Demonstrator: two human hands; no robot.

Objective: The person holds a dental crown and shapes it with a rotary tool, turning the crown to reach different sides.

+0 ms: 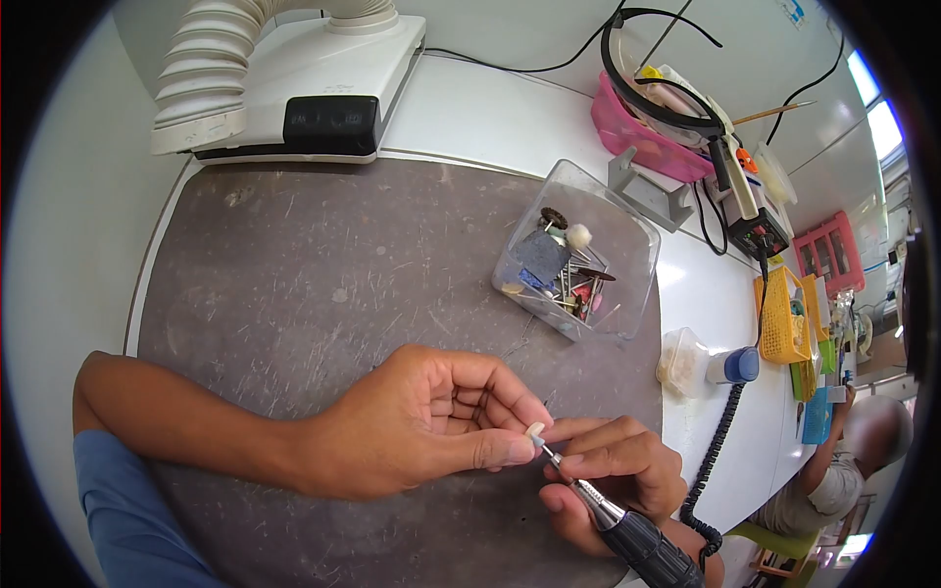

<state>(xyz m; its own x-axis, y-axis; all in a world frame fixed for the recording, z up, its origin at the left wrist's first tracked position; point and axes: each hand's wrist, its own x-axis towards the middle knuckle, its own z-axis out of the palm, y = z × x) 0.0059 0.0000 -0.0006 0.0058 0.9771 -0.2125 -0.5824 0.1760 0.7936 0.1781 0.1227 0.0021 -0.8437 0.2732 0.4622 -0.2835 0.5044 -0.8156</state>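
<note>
Around your work, the white unit (294,93) with its ribbed hose (201,73) stands at the far left, and an open clear box (632,294) of burs and discs sits beyond your right hand (632,470). A small clear cup (682,363) and a blue-capped bottle (733,367) stand farther right, near the coiled cord (708,470), which hangs close to that hand's outer side. A pink basket (637,127) lies at the back, and another person (833,461) sits well apart on the right. Your left hand (392,431) pinches the small pale piece (534,429) between thumb and fingers, just above the near half of the dark mat (323,265). Your right hand wraps the rotary handpiece (642,549); its long axis slants from lower right up to the left, its bit at the piece. The piece's own long axis is too hidden to tell. The mat's right edge runs beneath your right hand, its far edge beside the unit; mat surface stretches between your left hand and the unit.
</note>
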